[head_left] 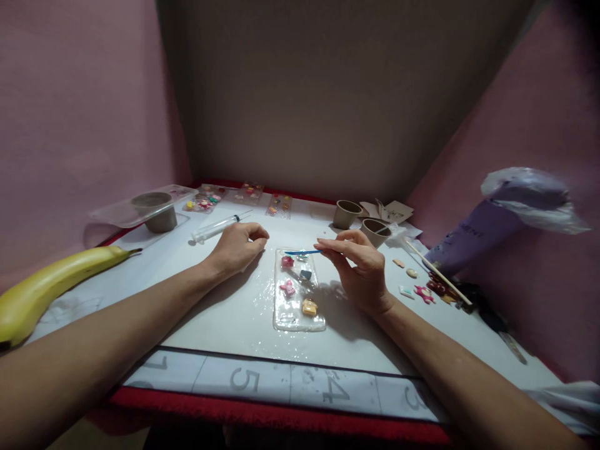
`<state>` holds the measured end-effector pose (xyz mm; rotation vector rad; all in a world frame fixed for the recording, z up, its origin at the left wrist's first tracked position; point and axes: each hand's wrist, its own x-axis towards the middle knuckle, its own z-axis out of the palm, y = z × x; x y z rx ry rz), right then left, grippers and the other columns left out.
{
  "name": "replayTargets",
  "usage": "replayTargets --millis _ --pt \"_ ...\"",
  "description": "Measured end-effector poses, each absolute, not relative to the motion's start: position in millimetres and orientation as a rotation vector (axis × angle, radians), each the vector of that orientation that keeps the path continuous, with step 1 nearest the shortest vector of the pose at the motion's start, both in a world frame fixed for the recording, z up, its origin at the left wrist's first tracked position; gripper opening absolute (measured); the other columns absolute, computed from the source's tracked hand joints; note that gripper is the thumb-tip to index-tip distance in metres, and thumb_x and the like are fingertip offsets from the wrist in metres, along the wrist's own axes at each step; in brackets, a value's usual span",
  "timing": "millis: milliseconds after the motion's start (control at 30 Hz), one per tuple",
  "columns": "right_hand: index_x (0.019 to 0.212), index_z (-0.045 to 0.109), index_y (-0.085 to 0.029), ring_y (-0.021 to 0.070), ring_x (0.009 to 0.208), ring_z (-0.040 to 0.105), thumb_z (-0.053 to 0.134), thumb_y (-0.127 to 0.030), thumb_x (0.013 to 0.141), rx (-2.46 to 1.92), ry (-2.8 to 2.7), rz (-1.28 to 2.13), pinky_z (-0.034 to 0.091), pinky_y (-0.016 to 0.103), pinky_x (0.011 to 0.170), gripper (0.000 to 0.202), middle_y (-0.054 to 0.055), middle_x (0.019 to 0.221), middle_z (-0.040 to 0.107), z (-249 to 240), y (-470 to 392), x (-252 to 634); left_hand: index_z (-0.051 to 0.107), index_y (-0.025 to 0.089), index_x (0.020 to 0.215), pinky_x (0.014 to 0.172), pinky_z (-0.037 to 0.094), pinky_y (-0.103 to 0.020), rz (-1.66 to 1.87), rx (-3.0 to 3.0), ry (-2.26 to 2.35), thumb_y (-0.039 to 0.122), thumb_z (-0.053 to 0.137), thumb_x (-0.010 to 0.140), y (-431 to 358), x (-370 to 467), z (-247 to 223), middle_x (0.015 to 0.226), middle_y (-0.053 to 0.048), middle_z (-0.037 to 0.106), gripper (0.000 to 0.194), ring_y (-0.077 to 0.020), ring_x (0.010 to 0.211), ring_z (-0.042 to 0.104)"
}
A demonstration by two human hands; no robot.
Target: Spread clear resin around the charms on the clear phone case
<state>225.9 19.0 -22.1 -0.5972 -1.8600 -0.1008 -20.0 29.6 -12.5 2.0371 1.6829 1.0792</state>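
A clear rectangular phone case (299, 325) lies on the white table with a shiny wet-looking coat on it. Small charms sit on its surface: a red one (287, 262), a dark one (305, 275), a pink one (287, 287) and a yellow-orange one (309, 307). Between thumb and fingertips, my right hand (359, 265) pinches a thin blue stick (302, 252), held level over the case's far end. My left hand (239, 249) rests on the table left of the case, fingers curled, with nothing visible in them.
A syringe (213, 230) lies beyond my left hand. Cups (347, 214) stand at the back right, another cup (162, 215) at the left beside a banana (56, 284). Decorated cases (280, 205) lie at the back. Loose charms (424, 294) and a purple wrapped roll (473, 234) are at the right.
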Motion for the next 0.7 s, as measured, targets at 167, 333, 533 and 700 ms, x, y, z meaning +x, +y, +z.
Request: replayTargets --millis 167,333,533,700 --pt "0.1 0.074 -0.027 0.0172 0.076 0.058 0.067 -0.012 0.085 -0.558 -1.864 -0.125 0.053 0.033 0.066 0.022 -0.001 0.069 0.07 -22.1 19.1 225.1 0.072 0.018 0.08 0.075 0.051 -0.03 1.087 2.038 1.688 0.026 0.057 0.073 30.5 -19.6 -12.8 0.079 -0.003 0.073 0.019 -0.0178 0.071 0.063" --pt "0.102 0.073 -0.029 0.0168 0.075 0.059 0.067 -0.013 0.085 -0.56 -1.87 -0.132 0.054 0.033 0.066 0.023 -0.001 0.07 0.07 -22.3 19.4 225.0 0.072 0.018 0.081 0.075 0.051 -0.03 1.084 2.031 1.683 0.025 0.056 0.073 30.3 -19.3 -12.6 0.08 -0.003 0.073 0.019 -0.0177 0.072 0.064" --pt "0.101 0.073 -0.028 0.0166 0.075 0.058 0.066 -0.013 0.086 -0.565 -1.88 -0.135 0.053 0.033 0.065 0.023 -0.001 0.071 0.071 -22.1 19.0 224.9 0.072 0.018 0.081 0.075 0.051 -0.029 1.081 2.037 1.68 0.025 0.056 0.074 29.2 -20.2 -12.2 0.079 -0.002 0.073 0.019 -0.0174 0.072 0.064" --pt "0.101 0.074 -0.028 0.0169 0.077 0.058 0.066 -0.013 0.086 -0.578 -1.881 -0.115 0.053 0.033 0.064 0.022 0.0 0.078 0.073 -22.1 19.0 224.3 0.072 0.018 0.081 0.074 0.051 -0.029 1.077 2.029 1.686 0.024 0.057 0.073 28.5 -19.1 -10.8 0.078 -0.002 0.073 0.018 -0.017 0.07 0.063"
